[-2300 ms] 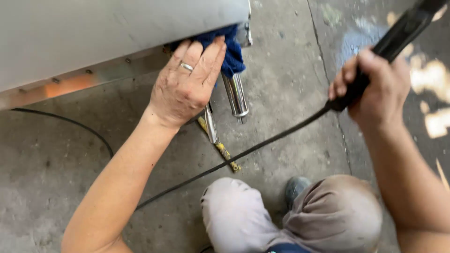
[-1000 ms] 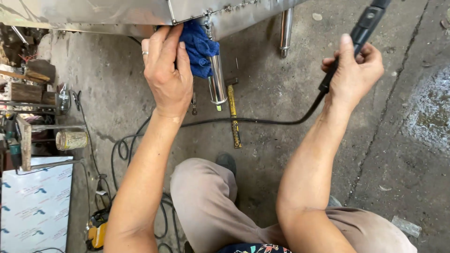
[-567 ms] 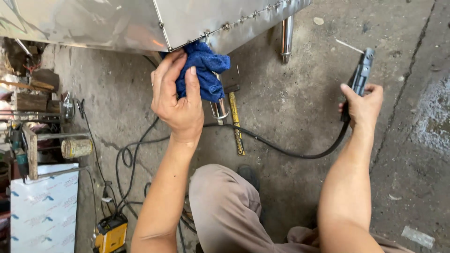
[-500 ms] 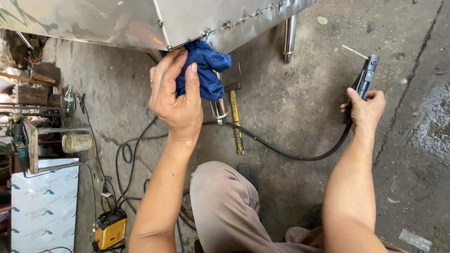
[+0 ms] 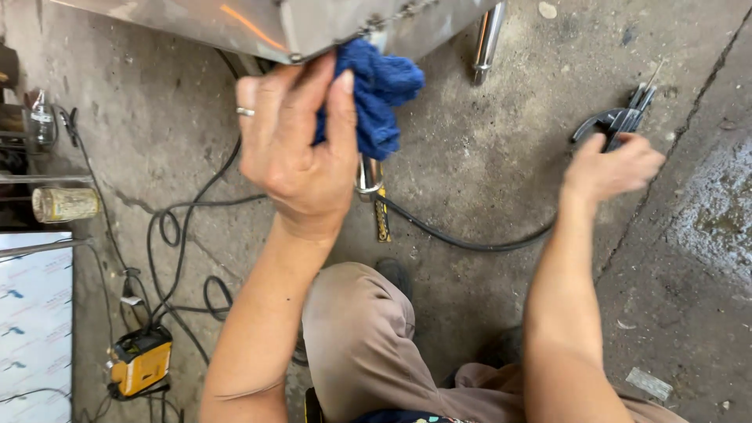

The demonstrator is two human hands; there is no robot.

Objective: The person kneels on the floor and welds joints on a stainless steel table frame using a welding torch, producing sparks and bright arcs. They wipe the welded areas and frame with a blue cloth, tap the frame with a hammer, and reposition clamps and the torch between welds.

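Observation:
My left hand (image 5: 298, 149), a ring on one finger, presses a crumpled blue rag (image 5: 384, 94) against the lower corner of a stainless steel box (image 5: 313, 23). A shiny steel leg (image 5: 368, 176) shows just below the rag. My right hand (image 5: 611, 168) is stretched out to the right, low over the concrete, its fingers closed on the handle of a black electrode holder (image 5: 623, 121) with a thin rod at its tip. The holder's black cable (image 5: 462, 239) curves back across the floor toward my knee (image 5: 360, 337).
A second steel leg (image 5: 487, 39) stands at the top. A yellow-handled tool (image 5: 382, 223) lies under the rag. At left are looped cables (image 5: 180, 235), a small yellow device (image 5: 141, 360), a jar (image 5: 66, 204) and a white patterned panel (image 5: 31, 313).
My right hand has brought the electrode holder from raised in the air down to the floor at the right. My left hand has kept the rag on the box corner.

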